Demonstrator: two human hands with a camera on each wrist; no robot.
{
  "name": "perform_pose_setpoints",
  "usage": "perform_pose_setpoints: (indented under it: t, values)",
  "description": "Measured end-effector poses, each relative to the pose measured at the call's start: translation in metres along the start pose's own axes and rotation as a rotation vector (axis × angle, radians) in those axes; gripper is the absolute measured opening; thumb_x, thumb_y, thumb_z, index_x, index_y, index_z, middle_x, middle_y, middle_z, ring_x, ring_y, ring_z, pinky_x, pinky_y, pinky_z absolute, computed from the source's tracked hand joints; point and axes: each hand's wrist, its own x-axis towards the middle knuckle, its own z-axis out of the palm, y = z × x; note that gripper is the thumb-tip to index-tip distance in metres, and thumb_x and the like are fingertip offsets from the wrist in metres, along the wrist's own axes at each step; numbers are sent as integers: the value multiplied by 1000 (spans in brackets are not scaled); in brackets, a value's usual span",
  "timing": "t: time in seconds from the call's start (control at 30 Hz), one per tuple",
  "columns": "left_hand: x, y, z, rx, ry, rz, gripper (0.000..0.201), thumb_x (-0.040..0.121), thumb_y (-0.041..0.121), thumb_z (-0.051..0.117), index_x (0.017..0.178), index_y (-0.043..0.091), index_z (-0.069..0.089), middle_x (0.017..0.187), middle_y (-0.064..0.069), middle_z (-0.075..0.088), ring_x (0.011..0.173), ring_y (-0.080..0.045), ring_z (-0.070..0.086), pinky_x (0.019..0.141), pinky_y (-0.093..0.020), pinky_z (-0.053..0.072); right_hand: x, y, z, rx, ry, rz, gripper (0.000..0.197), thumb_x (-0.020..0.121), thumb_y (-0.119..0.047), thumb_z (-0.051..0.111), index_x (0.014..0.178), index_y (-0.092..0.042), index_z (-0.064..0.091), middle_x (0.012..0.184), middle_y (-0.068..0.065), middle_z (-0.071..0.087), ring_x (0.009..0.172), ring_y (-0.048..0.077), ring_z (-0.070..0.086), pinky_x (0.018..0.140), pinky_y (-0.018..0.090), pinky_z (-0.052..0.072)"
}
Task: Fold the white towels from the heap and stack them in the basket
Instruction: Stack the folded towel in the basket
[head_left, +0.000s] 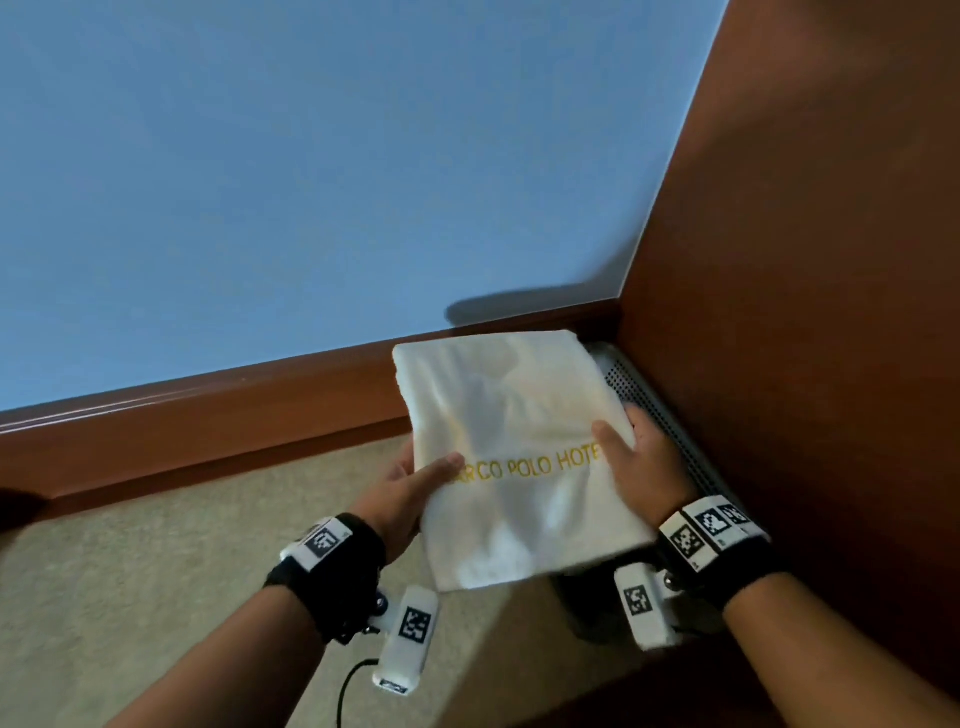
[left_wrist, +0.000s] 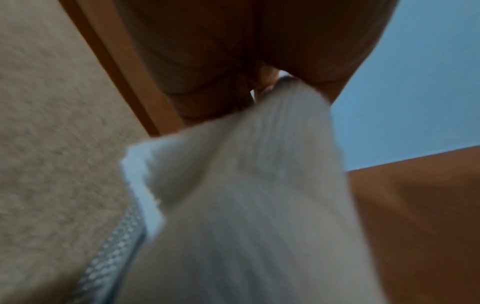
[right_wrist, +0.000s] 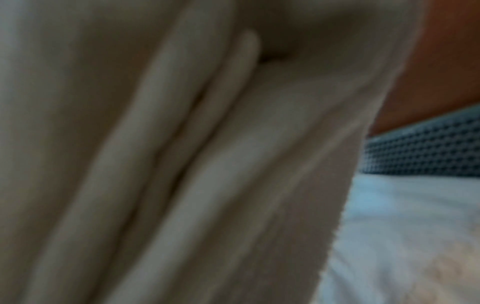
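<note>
A folded white towel (head_left: 514, 447) with yellow lettering hangs in the air over a grey perforated basket (head_left: 670, 431) in the room's corner. My left hand (head_left: 415, 483) grips its left edge, thumb on top and fingers beneath. My right hand (head_left: 634, 457) grips the right edge the same way. In the left wrist view the towel (left_wrist: 246, 205) fills the middle, with the basket rim (left_wrist: 111, 242) below it. The right wrist view shows the towel's stacked folds (right_wrist: 182, 164) close up, the basket wall (right_wrist: 426, 148) and white cloth (right_wrist: 405, 236) lying inside the basket.
A brown wooden panel (head_left: 805, 260) stands right behind the basket on the right. A brown skirting board (head_left: 208, 421) runs under the blue wall (head_left: 311, 182). Beige carpet (head_left: 130, 571) spreads to the left.
</note>
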Motion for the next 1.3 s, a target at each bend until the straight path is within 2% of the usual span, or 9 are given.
perform_pose_setpoints:
  t: [0.13,0.3,0.47,0.53,0.67,0.83,0.97,1.13,1.3]
  values:
    - [41,-6,71,25,-49,74,52,77,16,69,128,10,57,116,-27,67,95,-37,67,86,-53,57,38,29,-57,3,70,-45,31,96,-29,60,124,-16,61,107,4,69,100,26,66,90,37,51]
    - [74,-18,113,74,-18,113,49,78,16,70,125,10,60,111,-22,70,94,-37,69,84,-50,58,73,57,-95,-46,73,-29,28,98,-29,59,124,-20,59,107,2,69,97,24,65,89,36,51]
    - [98,-47,94,752,15,-262,64,96,35,62,148,17,31,107,-18,69,89,-33,71,71,-44,61,92,103,-87,-661,-248,267,63,93,-40,61,147,-16,40,142,16,49,128,35,51,107,42,43]
    - [102,-55,81,884,89,-356,62,99,37,56,150,11,30,99,-16,68,80,-27,70,74,-42,62,94,110,-74,-664,-274,256,64,93,-36,61,149,-13,38,144,17,44,132,34,46,109,39,39]
    - [110,-55,63,888,165,-331,57,98,33,60,147,13,39,94,-2,68,85,-25,70,80,-41,59,106,112,-45,-669,-347,160,55,92,-37,59,142,-15,46,140,13,48,127,29,51,106,35,42]
    - [114,-42,40,944,225,-275,44,98,36,58,135,13,52,99,-4,71,86,-22,72,83,-44,60,113,87,-20,-668,-503,60,48,94,-42,55,136,-19,51,126,6,58,112,23,60,98,32,47]
    - [94,-30,25,916,268,-207,35,99,31,57,128,12,56,97,-1,71,83,-18,72,81,-42,60,93,59,-12,-637,-546,0,35,95,-42,52,125,-26,56,109,-3,59,89,18,65,86,32,53]
    - [34,-4,-9,962,288,-156,35,99,34,57,128,16,56,96,-2,73,86,-20,72,81,-40,60,51,8,4,-588,-570,-114,27,95,-43,57,119,-32,59,99,-8,60,89,13,63,87,34,54]
    - [-65,35,-66,1049,432,-21,30,98,38,57,123,22,59,93,7,71,78,-7,69,63,-24,53,-13,-52,51,-522,-629,-331,24,94,-39,57,116,-31,62,90,-9,66,83,8,62,80,29,53]
